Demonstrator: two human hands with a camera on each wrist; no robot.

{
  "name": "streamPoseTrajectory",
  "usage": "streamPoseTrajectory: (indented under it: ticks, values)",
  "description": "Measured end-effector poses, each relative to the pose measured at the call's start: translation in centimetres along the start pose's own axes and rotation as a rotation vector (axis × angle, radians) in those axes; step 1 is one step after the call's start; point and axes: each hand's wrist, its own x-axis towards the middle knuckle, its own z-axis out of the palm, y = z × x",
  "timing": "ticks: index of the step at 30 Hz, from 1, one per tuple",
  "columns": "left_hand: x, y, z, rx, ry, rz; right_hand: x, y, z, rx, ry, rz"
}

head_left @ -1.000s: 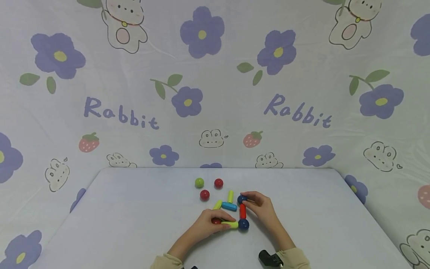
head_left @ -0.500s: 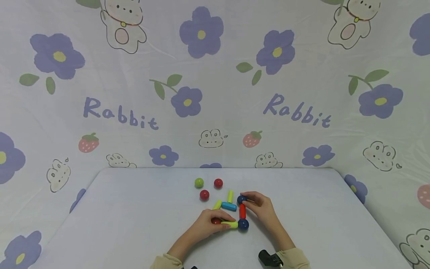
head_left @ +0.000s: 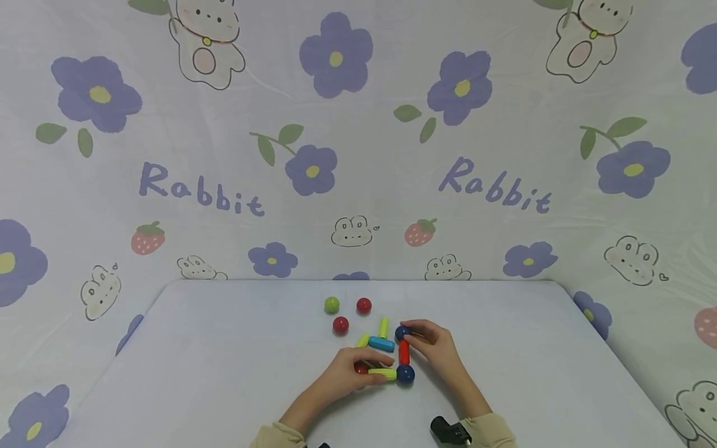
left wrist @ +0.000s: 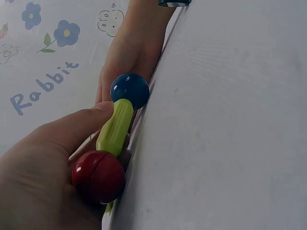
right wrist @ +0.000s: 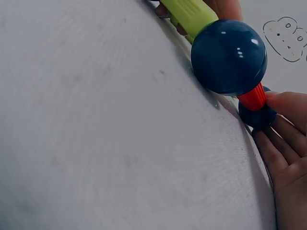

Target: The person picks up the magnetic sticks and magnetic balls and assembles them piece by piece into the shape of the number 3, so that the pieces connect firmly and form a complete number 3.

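Note:
In the head view my left hand (head_left: 351, 372) is curled about a yellow-green magnetic rod (head_left: 383, 373), its thumb touching the rod. A red ball (left wrist: 99, 177) joins the rod's left end and a dark blue ball (head_left: 406, 374) its right end. From that blue ball a red rod (head_left: 404, 352) runs away to a second blue ball (head_left: 402, 333). My right hand (head_left: 438, 343) pinches this far ball between thumb and fingers. Another yellow-green rod (head_left: 363, 340) reaches out behind my left hand, its near end hidden.
A blue rod (head_left: 382, 344) and an upright-looking yellow-green rod (head_left: 384, 327) lie touching or nearly so beyond the left hand. Farther back sit a green ball (head_left: 332, 305) and two red balls, one nearer (head_left: 340, 325) and one farther (head_left: 364, 305). A patterned cloth hangs behind the white table (head_left: 224, 348).
My left hand's fingers have lifted slightly, so more of the yellow-green rod shows. The right hand and the joined pieces have hardly moved.

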Motion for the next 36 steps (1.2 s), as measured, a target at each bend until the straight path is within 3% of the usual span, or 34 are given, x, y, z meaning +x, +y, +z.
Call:
streamPoseTrajectory:
  ticks: [13,20,26,32,36]
  values:
    - [0.8,0.5,0.4,0.033,-0.004,0.044,0.0,0.1,-0.1,-0.005,-0.006,-0.010]
    - [0.9,0.7,0.6,0.042,-0.019,0.026,0.0,-0.1,-0.1,-0.015,-0.011,-0.001]
    - [0.8,0.6,0.6,0.044,-0.017,0.056,0.7,-0.3,0.3,-0.135,-0.068,0.000]
    - [0.8,0.4,0.7,0.034,-0.003,0.073,1.7,-0.7,1.2,-0.230,-0.161,0.082]
    - [0.8,0.6,0.8,0.038,0.012,0.069,2.0,-0.9,1.7,-0.293,-0.176,0.105]
